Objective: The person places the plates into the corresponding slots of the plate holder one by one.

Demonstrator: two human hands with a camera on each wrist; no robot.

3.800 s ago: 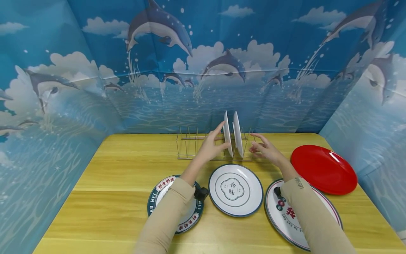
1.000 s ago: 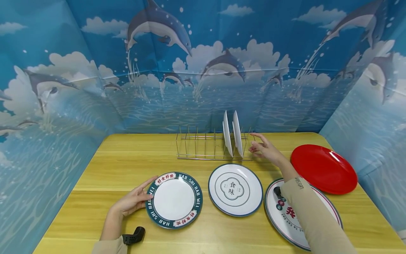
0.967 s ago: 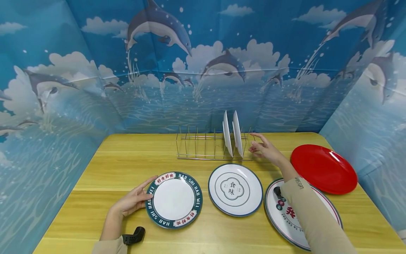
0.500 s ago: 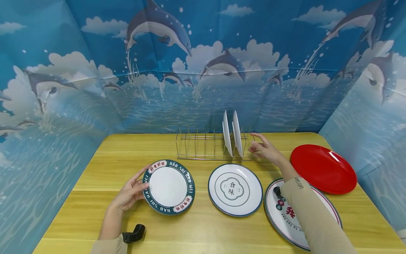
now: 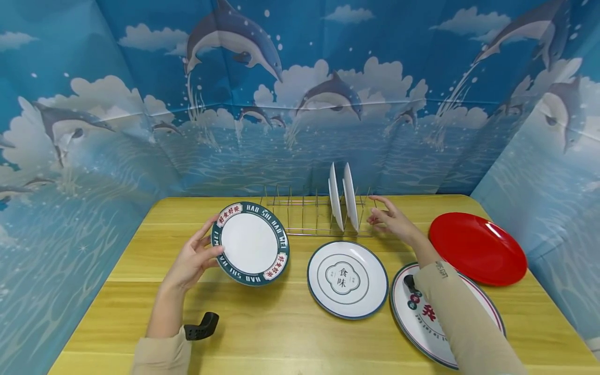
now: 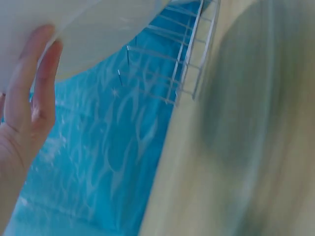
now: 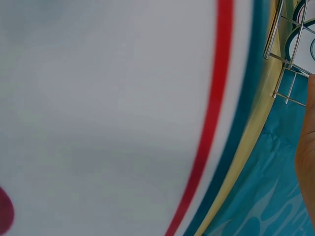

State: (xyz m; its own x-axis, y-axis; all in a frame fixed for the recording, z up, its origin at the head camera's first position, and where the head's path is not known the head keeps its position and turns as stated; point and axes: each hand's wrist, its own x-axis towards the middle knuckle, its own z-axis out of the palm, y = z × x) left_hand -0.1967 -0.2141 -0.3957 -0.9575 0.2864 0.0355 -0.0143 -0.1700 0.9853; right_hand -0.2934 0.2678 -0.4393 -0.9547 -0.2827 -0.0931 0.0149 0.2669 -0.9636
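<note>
A white plate with a dark green lettered rim (image 5: 250, 244) is raised off the table and tilted, its face toward the head camera. My left hand (image 5: 189, 260) grips its left edge, thumb on the front and fingers behind; the left wrist view shows those fingers (image 6: 45, 81) against the plate's pale underside (image 6: 106, 37). At the right end of a wire dish rack (image 5: 302, 216) is my right hand (image 5: 392, 221), index finger extended, the other fingers bent. Whether it touches the wire is hard to tell. Two white plates (image 5: 350, 200) stand upright in the rack's right part.
A white plate with a dark blue rim (image 5: 348, 281) lies in front of the rack. Under the right forearm is a larger plate with red and green rim lines (image 5: 422, 333). A red oval plate (image 5: 478, 249) lies far right. A dolphin-print cloth (image 5: 300, 130) hangs behind the table.
My left hand left the upright plates in the rack, took the green-rimmed plate by its left edge, then lifted and tilted it toward the rack. My right hand stays where it was.
</note>
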